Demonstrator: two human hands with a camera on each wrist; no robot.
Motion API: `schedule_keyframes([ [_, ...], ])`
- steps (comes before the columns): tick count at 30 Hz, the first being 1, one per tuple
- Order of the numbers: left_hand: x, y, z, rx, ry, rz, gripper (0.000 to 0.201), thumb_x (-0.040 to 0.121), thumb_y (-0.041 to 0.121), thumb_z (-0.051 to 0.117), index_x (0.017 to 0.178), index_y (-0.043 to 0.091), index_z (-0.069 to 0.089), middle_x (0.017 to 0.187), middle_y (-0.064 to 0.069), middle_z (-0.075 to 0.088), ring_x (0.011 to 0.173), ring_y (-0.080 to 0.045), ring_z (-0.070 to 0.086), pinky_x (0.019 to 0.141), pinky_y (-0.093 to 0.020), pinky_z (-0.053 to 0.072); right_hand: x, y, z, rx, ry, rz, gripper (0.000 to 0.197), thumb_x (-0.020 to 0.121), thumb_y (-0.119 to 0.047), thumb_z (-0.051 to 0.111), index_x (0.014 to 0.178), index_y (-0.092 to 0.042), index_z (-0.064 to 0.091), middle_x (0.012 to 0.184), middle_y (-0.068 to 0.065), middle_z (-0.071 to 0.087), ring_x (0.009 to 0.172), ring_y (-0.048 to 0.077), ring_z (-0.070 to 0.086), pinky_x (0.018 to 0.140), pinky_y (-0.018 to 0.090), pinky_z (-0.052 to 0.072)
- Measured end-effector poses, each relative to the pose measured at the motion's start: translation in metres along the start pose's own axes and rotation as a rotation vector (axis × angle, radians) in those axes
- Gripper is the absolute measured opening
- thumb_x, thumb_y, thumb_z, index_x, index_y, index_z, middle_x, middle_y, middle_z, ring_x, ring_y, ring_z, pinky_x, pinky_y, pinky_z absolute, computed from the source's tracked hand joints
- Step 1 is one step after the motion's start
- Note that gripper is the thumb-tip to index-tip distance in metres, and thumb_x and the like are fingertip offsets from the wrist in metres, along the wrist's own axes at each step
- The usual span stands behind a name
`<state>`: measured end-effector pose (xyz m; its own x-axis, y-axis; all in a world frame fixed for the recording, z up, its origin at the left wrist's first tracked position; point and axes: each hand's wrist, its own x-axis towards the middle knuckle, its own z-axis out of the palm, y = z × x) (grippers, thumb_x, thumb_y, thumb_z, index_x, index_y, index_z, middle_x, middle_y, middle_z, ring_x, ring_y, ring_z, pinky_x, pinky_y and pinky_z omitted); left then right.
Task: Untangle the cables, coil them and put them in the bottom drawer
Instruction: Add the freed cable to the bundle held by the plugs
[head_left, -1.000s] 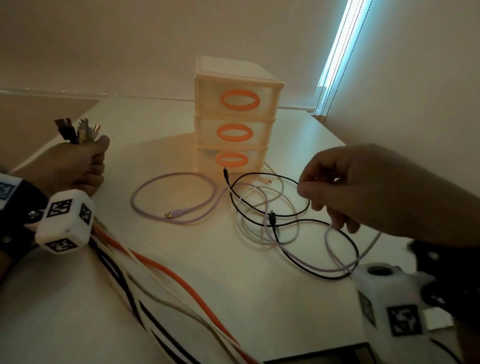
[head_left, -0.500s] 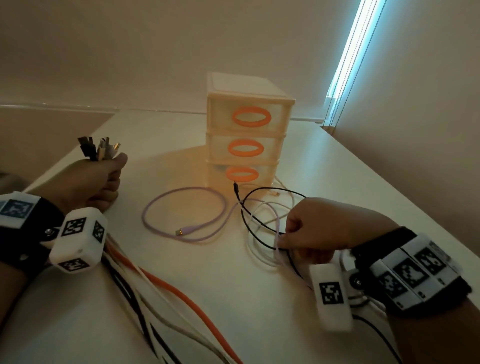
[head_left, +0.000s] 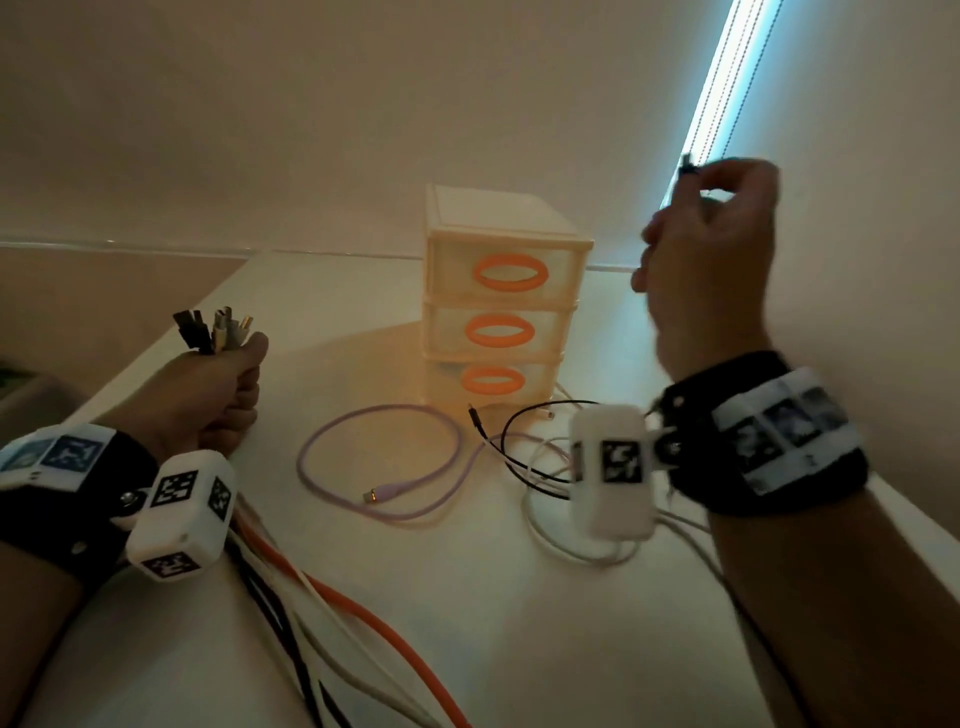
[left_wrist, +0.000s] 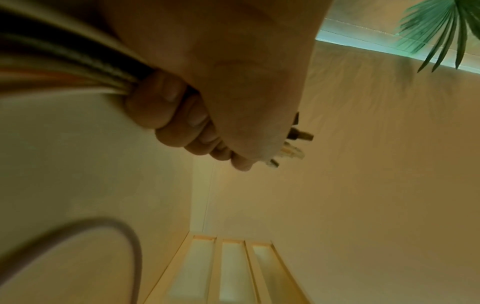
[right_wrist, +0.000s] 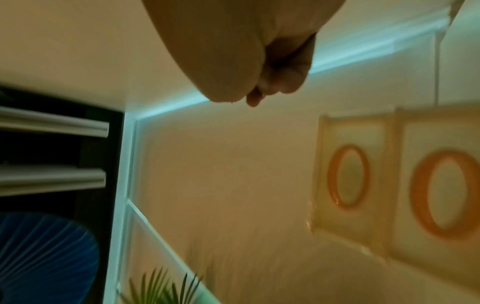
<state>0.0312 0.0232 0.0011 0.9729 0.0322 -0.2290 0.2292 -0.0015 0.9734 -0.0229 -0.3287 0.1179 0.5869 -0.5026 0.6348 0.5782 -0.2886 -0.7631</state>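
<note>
My left hand (head_left: 218, 384) grips a bundle of cable ends (head_left: 213, 330), plugs sticking up above the fist; the same fist (left_wrist: 207, 123) shows in the left wrist view. The bundle's orange, white and black cables (head_left: 332, 623) trail toward me over the table. My right hand (head_left: 711, 249) is raised high at the right and pinches a dark plug end (head_left: 688, 169). A purple cable loop (head_left: 384, 457) and tangled black and white cables (head_left: 535, 467) lie before the three-drawer unit (head_left: 498, 301). Its bottom drawer (head_left: 491, 379) is closed.
The drawer unit stands near the back of the pale table (head_left: 493, 597), with a wall behind and a lit window strip (head_left: 727, 78) at the right. A table edge runs along the left (head_left: 130, 379). A green plant (right_wrist: 166, 288) shows in the right wrist view.
My right hand went down to the tangle, took hold of a plug end and lifted it high to the right. The left hand kept its bundle still.
</note>
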Motion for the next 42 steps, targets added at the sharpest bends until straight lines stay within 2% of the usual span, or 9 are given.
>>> schedule_keyframes([
  [5,-0.026,0.007,0.031,-0.110,-0.053,0.206,0.054,0.105,0.049,0.046,0.061,0.021,0.030,0.060,-0.001,0.012,0.042,-0.012,0.012,0.044,-0.022,0.006,-0.103,0.023,0.054,0.020,-0.491,-0.035,0.018,0.103,-0.006,0.048,0.114,-0.020,0.054,0.089,-0.005,0.073,0.071,-0.001,0.061,0.067,0.017,0.047],
  [8,-0.042,0.010,0.054,-0.083,-0.143,0.276,0.054,0.105,0.048,0.042,0.079,0.005,0.061,0.062,-0.003,0.015,0.048,-0.014,0.009,0.044,-0.024,0.008,-0.134,0.043,0.064,0.095,-0.694,0.124,0.020,0.103,-0.004,0.049,0.113,-0.021,0.049,0.095,-0.002,0.076,0.061,0.009,0.062,0.061,0.020,0.050],
  [12,-0.056,0.006,0.076,-0.098,-0.244,0.261,0.053,0.100,0.050,0.046,0.108,0.005,0.073,0.061,0.000,0.016,0.047,-0.013,0.010,0.043,-0.023,0.010,-0.126,0.047,0.060,0.137,-0.600,0.228,0.013,0.102,-0.007,0.055,0.100,-0.020,0.051,0.092,0.000,0.077,0.057,0.016,0.070,0.053,0.017,0.047],
  [14,-0.059,0.003,0.083,-0.062,-0.266,0.253,0.056,0.096,0.052,0.050,0.102,-0.002,0.064,0.061,0.001,0.018,0.048,-0.012,0.011,0.041,-0.022,0.014,-0.126,0.046,0.059,0.147,-0.613,0.245,0.011,0.102,-0.009,0.056,0.100,-0.019,0.051,0.091,0.000,0.077,0.060,0.016,0.072,0.054,0.019,0.049],
  [20,-0.062,-0.005,0.092,-0.021,-0.250,0.280,0.037,0.092,0.043,0.057,0.070,0.016,0.045,0.058,0.000,0.024,0.048,-0.013,0.014,0.043,-0.023,0.016,-0.134,0.046,0.063,0.162,-0.715,0.301,0.009,0.101,-0.009,0.057,0.098,-0.017,0.053,0.090,0.005,0.075,0.064,0.015,0.074,0.053,0.018,0.050],
  [26,-0.056,-0.007,0.085,-0.044,-0.338,0.308,0.045,0.097,0.044,0.065,0.091,0.000,0.060,0.058,0.000,0.022,0.046,-0.012,0.015,0.040,-0.021,0.019,-0.129,0.044,0.059,0.161,-0.722,0.275,0.004,0.100,-0.008,0.058,0.099,-0.012,0.058,0.089,0.004,0.075,0.064,0.017,0.072,0.055,0.022,0.053],
  [32,-0.060,-0.005,0.092,-0.094,-0.293,0.329,0.024,0.093,0.027,0.058,0.098,0.004,0.065,0.053,0.006,0.038,0.044,-0.009,0.021,0.043,-0.024,0.014,-0.130,0.042,0.057,0.004,-0.752,0.222,0.005,0.101,-0.019,0.060,0.097,-0.020,0.056,0.086,0.000,0.074,0.064,0.012,0.072,0.062,0.035,0.062],
  [37,-0.054,-0.003,0.087,-0.186,-0.207,0.295,0.027,0.099,0.029,0.055,0.099,0.006,0.069,0.056,0.002,0.019,0.044,-0.010,0.014,0.042,-0.022,0.013,-0.122,0.045,0.051,-0.344,-0.814,0.025,0.020,0.099,-0.041,0.057,0.089,-0.023,0.058,0.073,-0.002,0.069,0.065,0.014,0.066,0.064,0.041,0.058],
  [42,-0.054,0.002,0.080,-0.278,-0.222,0.299,0.029,0.094,0.033,0.058,0.103,0.008,0.070,0.059,0.002,0.015,0.043,-0.009,0.014,0.040,-0.020,0.014,-0.116,0.047,0.045,-0.245,-0.917,0.093,0.016,0.102,-0.027,0.056,0.092,-0.025,0.069,0.065,-0.001,0.061,0.060,0.019,0.058,0.062,0.038,0.051],
])
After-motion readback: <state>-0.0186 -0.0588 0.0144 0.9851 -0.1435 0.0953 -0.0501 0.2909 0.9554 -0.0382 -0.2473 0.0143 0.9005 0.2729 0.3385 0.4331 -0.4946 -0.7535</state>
